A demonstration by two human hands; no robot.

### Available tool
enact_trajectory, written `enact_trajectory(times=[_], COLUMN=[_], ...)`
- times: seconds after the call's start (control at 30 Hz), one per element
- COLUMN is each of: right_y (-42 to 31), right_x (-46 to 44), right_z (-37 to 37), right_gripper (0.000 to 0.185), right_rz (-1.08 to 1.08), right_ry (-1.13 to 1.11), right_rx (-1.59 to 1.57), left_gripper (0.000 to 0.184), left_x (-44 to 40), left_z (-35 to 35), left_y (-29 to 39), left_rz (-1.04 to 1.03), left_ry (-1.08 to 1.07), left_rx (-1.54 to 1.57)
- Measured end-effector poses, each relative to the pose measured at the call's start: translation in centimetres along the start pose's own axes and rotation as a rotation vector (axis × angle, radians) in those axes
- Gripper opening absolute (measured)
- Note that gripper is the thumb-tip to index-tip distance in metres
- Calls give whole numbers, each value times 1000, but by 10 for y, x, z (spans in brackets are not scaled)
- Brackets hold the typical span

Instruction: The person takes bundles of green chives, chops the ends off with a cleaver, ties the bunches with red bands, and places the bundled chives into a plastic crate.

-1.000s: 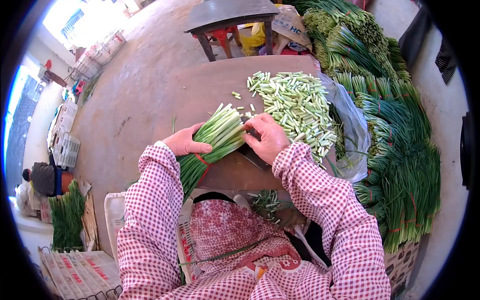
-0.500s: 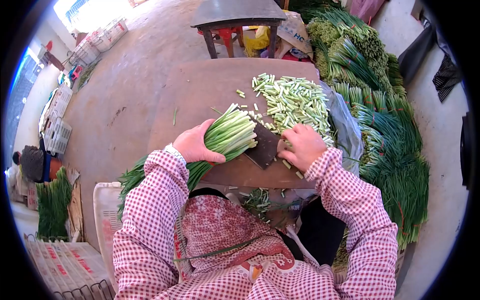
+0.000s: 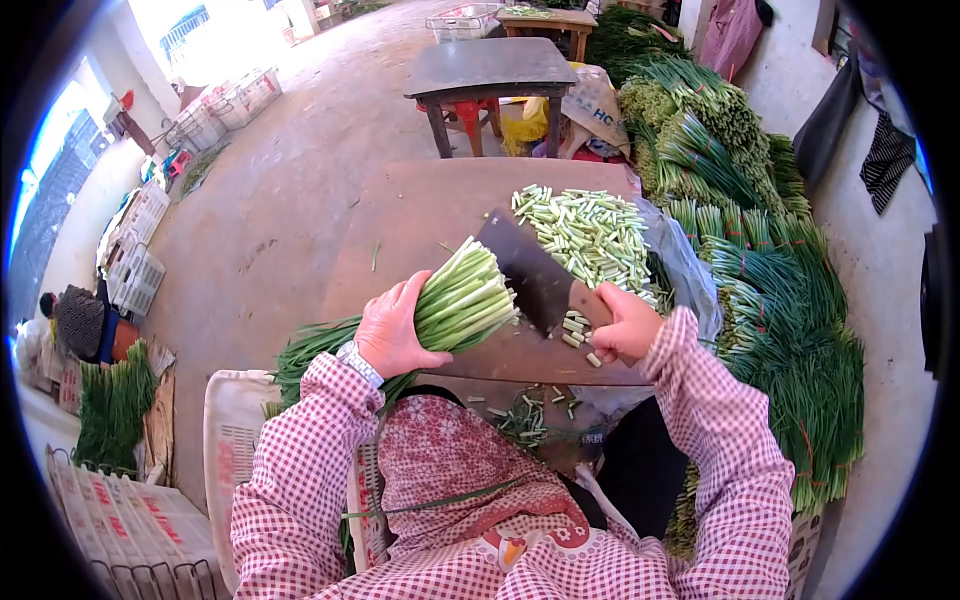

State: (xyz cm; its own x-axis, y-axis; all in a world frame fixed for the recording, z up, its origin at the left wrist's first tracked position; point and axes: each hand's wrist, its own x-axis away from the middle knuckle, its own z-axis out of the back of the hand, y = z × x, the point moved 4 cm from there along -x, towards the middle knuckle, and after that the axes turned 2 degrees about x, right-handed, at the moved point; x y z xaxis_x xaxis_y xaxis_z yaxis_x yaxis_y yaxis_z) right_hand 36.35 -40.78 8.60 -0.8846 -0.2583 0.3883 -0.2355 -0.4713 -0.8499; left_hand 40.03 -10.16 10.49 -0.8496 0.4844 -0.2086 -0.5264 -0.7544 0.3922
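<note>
My left hand (image 3: 397,328) is wrapped round a thick bundle of garlic chives (image 3: 465,300), its pale stem ends pointing right and its green leaves trailing left under my forearm. My right hand (image 3: 628,325) grips the wooden handle of a cleaver (image 3: 535,275). The broad dark blade lies close beside the stem ends, over the brown tabletop (image 3: 385,215). Beyond the blade spreads a heap of short cut stem pieces (image 3: 590,232). A few loose pieces (image 3: 577,330) lie below the blade near my right hand.
Tied bundles of green chives (image 3: 790,340) are stacked along the right side. A clear plastic bag (image 3: 690,265) hangs at the table's right edge. A white crate (image 3: 228,430) stands left of my lap. Ahead is a small dark table (image 3: 490,68); more chives (image 3: 112,405) stand at far left.
The view has tilted upward, showing more of the room ahead. The cleaver blade has swung up beside the stem ends, and my right hand now clearly shows its handle.
</note>
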Motion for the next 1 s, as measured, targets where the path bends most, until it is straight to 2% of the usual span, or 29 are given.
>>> enact_trajectory(times=[0.03,0.07,0.1,0.17,0.23,0.27,0.33,0.43,0.5,0.53,0.57,0.6,0.67,0.73,0.77,0.83,0.87,0.93,0.97,1.0], right_y=[-2,0,-1,5,-3,-2,1,5,16,21,23,27,33,32,33,32,23,6,6,2], right_x=[9,15,23,31,43,46,57,69,68,65,64,62,57,52,50,43,38,31,29,28], right_z=[3,3,-7,-40,-79,-78,-59,-45,-37,-39,-37,-32,-26,-30,-31,-31,-30,-25,-26,-27], right_gripper=[43,47,50,52,56,55,56,57,56,49,49,41,26,25,23,24,27,38,38,39], right_rz=[95,224,298,417,336,373,396,322,380,372,366,322,237,249,260,282,284,218,220,324], right_ry=[165,384,537,518,319,332,370,438,485,468,460,475,508,510,517,492,502,450,452,476], right_rx=[39,340,406,322,439,327,317,226,-86,-351,-350,-353,-359,-453,-543,-541,-393,-117,-112,64], left_gripper=[99,100,100,102,104,105,111,116,116,115,113,115,109,94,94,82,72,70,69,69], left_x=[3,4,4,-4,-10,-12,-16,-32,-43,-47,-47,-45,-39,-34,-36,-40,-42,-45,-47,-48], left_z=[0,-2,-5,-18,-27,-29,-26,-23,-38,-44,-48,-49,-50,-57,-56,-54,-55,-57,-56,-55], left_y=[2,4,7,11,18,20,21,29,35,36,38,41,46,43,43,41,39,32,31,31], left_rz=[-9,15,15,87,122,152,204,272,307,309,312,281,272,220,222,260,241,245,249,264], left_ry=[20,5,5,-62,-122,-197,-357,-411,-422,-431,-445,-414,-417,-349,-354,-397,-383,-383,-378,-389], left_rx=[-21,-48,-43,-121,-174,-220,-248,-103,-120,-244,-370,-419,-371,-319,-318,-256,-251,-245,-236,-245])
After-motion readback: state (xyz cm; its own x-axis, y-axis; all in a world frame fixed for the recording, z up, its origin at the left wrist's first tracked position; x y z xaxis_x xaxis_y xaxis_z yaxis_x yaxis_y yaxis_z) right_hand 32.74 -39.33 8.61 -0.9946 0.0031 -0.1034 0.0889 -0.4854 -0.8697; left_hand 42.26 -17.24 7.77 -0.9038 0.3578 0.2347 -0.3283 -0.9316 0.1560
